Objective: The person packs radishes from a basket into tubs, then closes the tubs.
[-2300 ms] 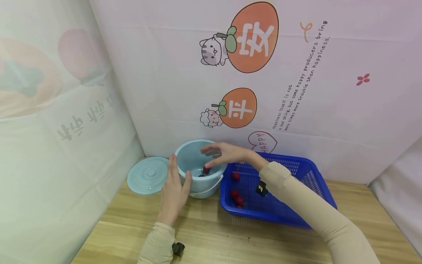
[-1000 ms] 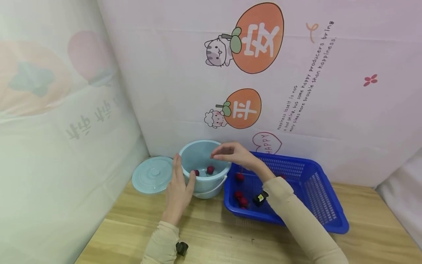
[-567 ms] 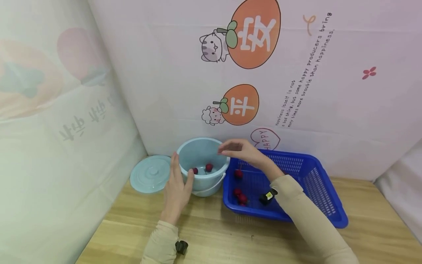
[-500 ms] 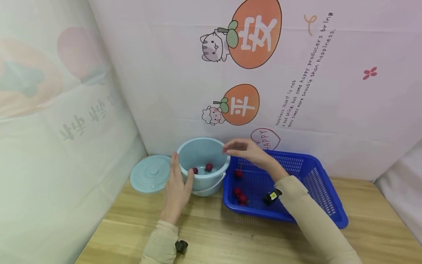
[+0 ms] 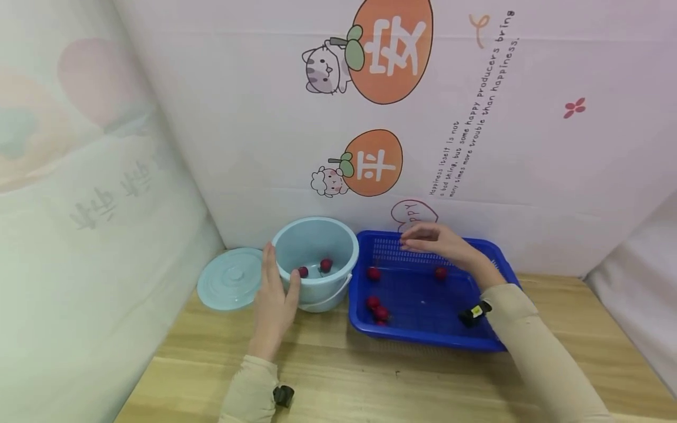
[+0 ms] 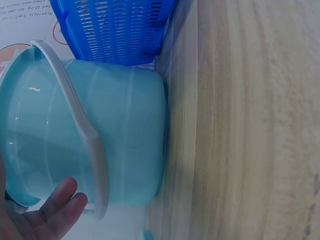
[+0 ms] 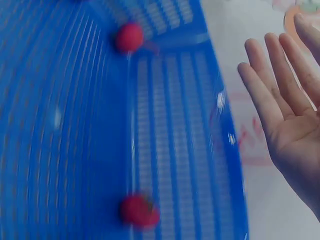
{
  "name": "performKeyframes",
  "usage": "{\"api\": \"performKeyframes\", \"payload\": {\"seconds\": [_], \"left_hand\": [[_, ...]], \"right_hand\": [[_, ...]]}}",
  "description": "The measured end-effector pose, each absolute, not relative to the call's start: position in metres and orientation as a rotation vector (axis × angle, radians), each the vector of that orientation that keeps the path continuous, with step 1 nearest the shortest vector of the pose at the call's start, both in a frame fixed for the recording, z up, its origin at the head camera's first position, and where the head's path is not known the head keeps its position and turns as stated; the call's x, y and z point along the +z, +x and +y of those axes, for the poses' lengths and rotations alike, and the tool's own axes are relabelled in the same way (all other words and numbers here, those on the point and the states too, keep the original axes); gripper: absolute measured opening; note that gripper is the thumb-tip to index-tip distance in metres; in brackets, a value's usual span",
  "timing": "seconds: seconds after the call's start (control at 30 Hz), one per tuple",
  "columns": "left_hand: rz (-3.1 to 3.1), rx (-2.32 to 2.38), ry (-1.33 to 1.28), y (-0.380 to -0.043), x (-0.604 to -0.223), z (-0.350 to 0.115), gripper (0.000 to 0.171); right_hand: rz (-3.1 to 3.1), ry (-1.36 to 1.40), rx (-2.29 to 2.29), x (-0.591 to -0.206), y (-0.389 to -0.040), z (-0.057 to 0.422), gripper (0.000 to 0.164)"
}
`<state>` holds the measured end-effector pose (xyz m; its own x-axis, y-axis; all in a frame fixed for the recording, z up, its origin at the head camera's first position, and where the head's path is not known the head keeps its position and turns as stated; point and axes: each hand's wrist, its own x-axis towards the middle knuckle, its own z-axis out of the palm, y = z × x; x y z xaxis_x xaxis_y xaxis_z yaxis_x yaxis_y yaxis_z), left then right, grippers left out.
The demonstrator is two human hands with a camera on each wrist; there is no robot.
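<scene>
A light blue bucket (image 5: 317, 291) stands upright with two small red fruits (image 5: 326, 265) visible inside. My left hand (image 5: 271, 314) rests against its left side near the rim, fingers fairly straight. In the left wrist view, the left hand's fingertips (image 6: 65, 197) are beside the pale handle (image 6: 92, 145). My right hand (image 5: 444, 242) is above the back edge of the blue basket (image 5: 423, 338), fingers loosely bent and holding nothing. Below it lies one red fruit (image 5: 441, 273); several more (image 5: 381, 313) lie at the basket's left. The right wrist view shows the right palm (image 7: 295, 135) bare.
A round light blue lid (image 5: 233, 279) lies left of the bucket, by the wall cloth. The basket stands close to the bucket's right side on the wooden table (image 5: 344, 376). A printed white cloth (image 5: 254, 147) hangs behind everything.
My right hand has left the bucket, where it let go of a red fruit, and moved right over the basket. The left hand has stayed at the bucket.
</scene>
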<state>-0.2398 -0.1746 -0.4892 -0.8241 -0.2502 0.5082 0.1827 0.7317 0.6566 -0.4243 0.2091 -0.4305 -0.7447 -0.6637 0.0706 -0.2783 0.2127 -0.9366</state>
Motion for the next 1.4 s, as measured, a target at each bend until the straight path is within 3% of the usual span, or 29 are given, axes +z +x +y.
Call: {"api": "performKeyframes", "payload": {"seconds": [0.37,0.67,0.87,1.27,1.4], "left_hand": [[-2.343,-0.954,0.061,-0.239,-0.49,-0.178,0.075],[-2.349,-0.947,0.066,-0.237,-0.496,-0.177,0.076],[-2.333,-0.958,0.055,-0.236,-0.5,-0.176,0.076],[-2.318,-0.96,0.045,-0.24,-0.494,-0.178,0.076],[-2.325,-0.952,0.044,-0.242,-0.492,-0.178,0.076]], "right_hand": [[2.351,-0.706,-1.342,-0.438,-0.427,0.255,0.041],[2.606,-0.931,-0.849,-0.444,-0.424,0.257,0.029],[2.638,-0.902,-0.507,-0.451,-0.423,0.261,0.025],[2.717,-0.887,-0.364,-0.454,-0.419,0.245,0.02],[2.717,-0.953,-0.296,-0.453,-0.418,0.24,0.027]]}}
